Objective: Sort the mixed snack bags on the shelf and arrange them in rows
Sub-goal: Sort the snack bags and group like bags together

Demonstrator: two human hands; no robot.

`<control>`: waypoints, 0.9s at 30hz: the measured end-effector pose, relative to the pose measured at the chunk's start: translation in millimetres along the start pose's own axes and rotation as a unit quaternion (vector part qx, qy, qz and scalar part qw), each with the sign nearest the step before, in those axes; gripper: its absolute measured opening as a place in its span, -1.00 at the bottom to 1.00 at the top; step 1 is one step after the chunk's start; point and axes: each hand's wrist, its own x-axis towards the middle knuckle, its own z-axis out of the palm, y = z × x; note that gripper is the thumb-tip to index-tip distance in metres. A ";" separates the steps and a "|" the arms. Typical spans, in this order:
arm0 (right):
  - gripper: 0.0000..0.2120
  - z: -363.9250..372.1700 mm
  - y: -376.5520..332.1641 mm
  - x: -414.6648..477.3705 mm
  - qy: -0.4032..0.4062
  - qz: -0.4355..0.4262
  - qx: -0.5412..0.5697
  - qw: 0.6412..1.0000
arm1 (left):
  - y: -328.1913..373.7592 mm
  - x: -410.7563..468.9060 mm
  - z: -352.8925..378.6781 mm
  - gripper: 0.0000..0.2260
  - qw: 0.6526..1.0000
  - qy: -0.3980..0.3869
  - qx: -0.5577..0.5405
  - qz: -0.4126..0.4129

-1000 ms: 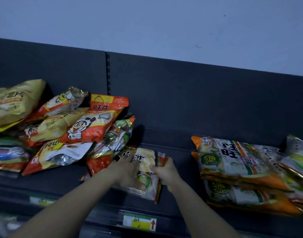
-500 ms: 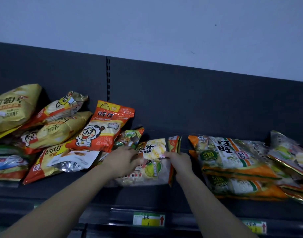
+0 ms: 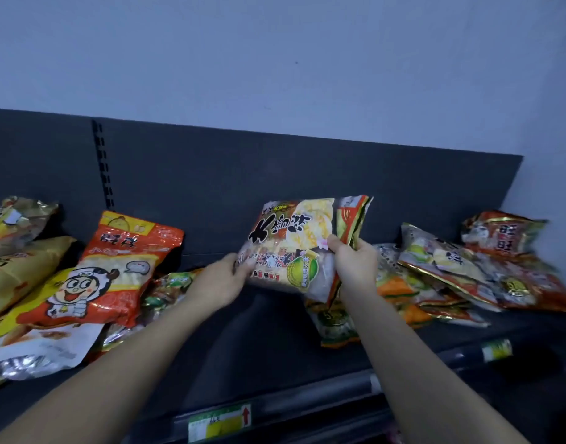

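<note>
A clear snack bag with black lettering and a green round label [image 3: 291, 248] is lifted above the dark shelf [image 3: 243, 331], near the middle. My left hand [image 3: 222, 278] grips its left edge and my right hand [image 3: 355, 261] grips its right side, thumb on the front. A mixed pile lies on the left, topped by a red-orange bag with a cartoon face [image 3: 108, 270]. To the right is a stack of similar clear bags with orange and green print [image 3: 435, 277].
Yellow bags [image 3: 15, 274] lie at the far left, and a red bag [image 3: 502, 233] sits at the far right against the dark back panel [image 3: 275, 174]. A price label [image 3: 219, 423] with a red arrow marks the shelf's front rail. Bare shelf shows between the piles.
Both hands have lifted the clear bag off the shelf and carried it up and rightward toward the right stack. The view has swung to the right.
</note>
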 end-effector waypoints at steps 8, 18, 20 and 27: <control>-0.79 -77.1 -8.5 53.1 0.121 0.030 0.125 0.984 | 98.9 41.0 46.7 -0.35 0.994 -0.052 -0.090 0.025; -0.57 -169.2 2.6 139.7 0.210 0.099 0.215 0.948 | 237.1 74.6 127.0 -0.38 0.973 -0.145 -0.131 0.122; -0.66 -182.4 7.0 151.4 0.182 0.134 0.201 0.953 | 253.6 80.7 141.4 -0.38 0.968 -0.166 -0.134 0.130; -0.65 -204.6 29.2 184.9 0.108 0.183 0.112 0.971 | 274.4 106.6 191.8 -0.38 0.970 -0.205 -0.064 0.113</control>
